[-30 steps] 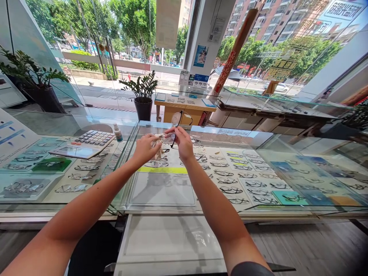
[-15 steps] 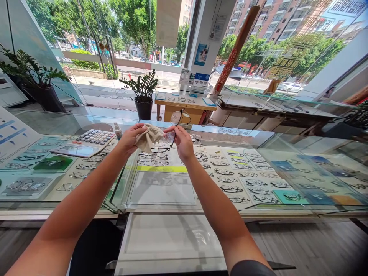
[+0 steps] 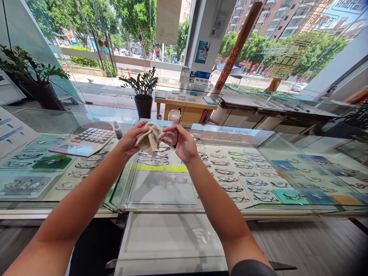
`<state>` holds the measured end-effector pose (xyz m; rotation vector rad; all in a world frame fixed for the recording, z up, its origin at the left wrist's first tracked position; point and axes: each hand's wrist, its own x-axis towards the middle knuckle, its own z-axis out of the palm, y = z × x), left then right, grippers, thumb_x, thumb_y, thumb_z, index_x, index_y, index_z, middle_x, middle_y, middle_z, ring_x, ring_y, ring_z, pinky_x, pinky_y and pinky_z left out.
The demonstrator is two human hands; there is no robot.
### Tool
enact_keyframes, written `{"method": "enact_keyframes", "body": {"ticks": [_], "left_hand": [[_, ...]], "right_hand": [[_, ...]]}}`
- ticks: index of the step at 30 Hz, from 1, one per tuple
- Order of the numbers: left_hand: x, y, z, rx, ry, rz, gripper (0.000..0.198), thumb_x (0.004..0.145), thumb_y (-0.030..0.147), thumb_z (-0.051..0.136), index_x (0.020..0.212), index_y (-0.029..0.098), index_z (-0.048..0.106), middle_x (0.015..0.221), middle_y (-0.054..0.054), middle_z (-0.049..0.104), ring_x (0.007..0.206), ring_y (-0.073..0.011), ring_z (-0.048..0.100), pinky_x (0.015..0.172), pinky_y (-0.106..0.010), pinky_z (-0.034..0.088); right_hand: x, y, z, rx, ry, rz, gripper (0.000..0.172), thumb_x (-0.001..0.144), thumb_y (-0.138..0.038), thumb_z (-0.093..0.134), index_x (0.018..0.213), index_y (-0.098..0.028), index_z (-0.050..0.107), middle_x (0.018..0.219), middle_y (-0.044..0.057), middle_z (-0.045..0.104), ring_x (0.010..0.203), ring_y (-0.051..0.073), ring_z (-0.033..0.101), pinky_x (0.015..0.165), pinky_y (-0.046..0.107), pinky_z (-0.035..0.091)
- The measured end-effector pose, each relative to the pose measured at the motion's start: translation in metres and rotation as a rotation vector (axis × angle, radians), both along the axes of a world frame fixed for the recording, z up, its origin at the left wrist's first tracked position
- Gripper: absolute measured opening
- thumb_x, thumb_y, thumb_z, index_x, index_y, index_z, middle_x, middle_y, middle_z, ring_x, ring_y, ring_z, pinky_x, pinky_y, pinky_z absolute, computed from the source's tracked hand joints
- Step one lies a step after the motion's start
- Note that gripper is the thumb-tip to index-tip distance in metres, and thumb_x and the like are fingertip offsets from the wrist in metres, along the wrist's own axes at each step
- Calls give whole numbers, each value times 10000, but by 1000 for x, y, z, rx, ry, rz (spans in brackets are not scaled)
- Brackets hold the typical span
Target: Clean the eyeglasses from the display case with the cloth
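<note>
Both my hands are raised over a glass display counter (image 3: 258, 207). My left hand (image 3: 129, 140) is closed on a crumpled beige cleaning cloth (image 3: 150, 138). My right hand (image 3: 184, 145) pinches a pair of glasses (image 3: 173, 126) with clear lenses and a thin dark frame, turned so one lens stands above the other. The cloth touches the lower lens, right beside my right fingertips. Rows of other glasses (image 3: 230, 180) lie on display under the counter glass below my hands.
A calculator (image 3: 86, 140) and a small spray bottle (image 3: 117, 130) sit on the counter to the left. A potted plant (image 3: 142, 94) and a wooden table (image 3: 185, 105) stand behind the counter. Large windows face a street. Another plant (image 3: 31, 82) is at far left.
My left hand lifted the cloth off the counter area and brought it up against the glasses. My right hand turned the glasses upright and raised them slightly.
</note>
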<state>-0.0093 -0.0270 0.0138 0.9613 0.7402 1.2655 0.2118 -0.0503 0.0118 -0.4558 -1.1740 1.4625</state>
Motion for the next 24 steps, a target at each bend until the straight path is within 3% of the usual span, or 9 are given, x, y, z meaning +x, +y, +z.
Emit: {"method": "enact_keyframes", "body": {"ticks": [4, 11, 20, 24], "left_hand": [[3, -3, 0, -34, -16, -40, 467, 709, 224, 932, 1112, 219, 694, 1038, -35, 785, 846, -213, 760, 821, -352, 640], [0, -4, 1, 13, 22, -94, 444, 721, 267, 928, 1097, 219, 697, 1018, -30, 773, 837, -215, 750, 802, -348, 621], [5, -5, -1, 44, 270, -138, 480, 554, 217, 710, 1032, 199, 748, 933, -48, 740, 751, -199, 632, 671, -313, 481], [9, -10, -5, 212, 365, -161, 464, 703, 413, 765, 1121, 213, 754, 1078, -94, 750, 921, -268, 683, 803, -373, 531]], "right_hand": [[-1, -3, 2, 25, -3, 24, 368, 966, -623, 767, 922, -258, 782, 1062, 55, 842, 1016, 245, 777, 1060, 456, 661], [2, 0, 3, -38, 48, 19, 339, 996, -592, 719, 898, -268, 729, 1030, 43, 836, 1030, 237, 786, 1013, 435, 664], [11, 6, 3, -41, 62, -53, 319, 985, -573, 716, 943, -257, 743, 1034, 57, 838, 967, 239, 786, 785, 357, 654], [13, 7, 3, -17, 36, -59, 342, 994, -602, 699, 969, -262, 733, 1034, 65, 831, 992, 258, 782, 769, 379, 656]]}}
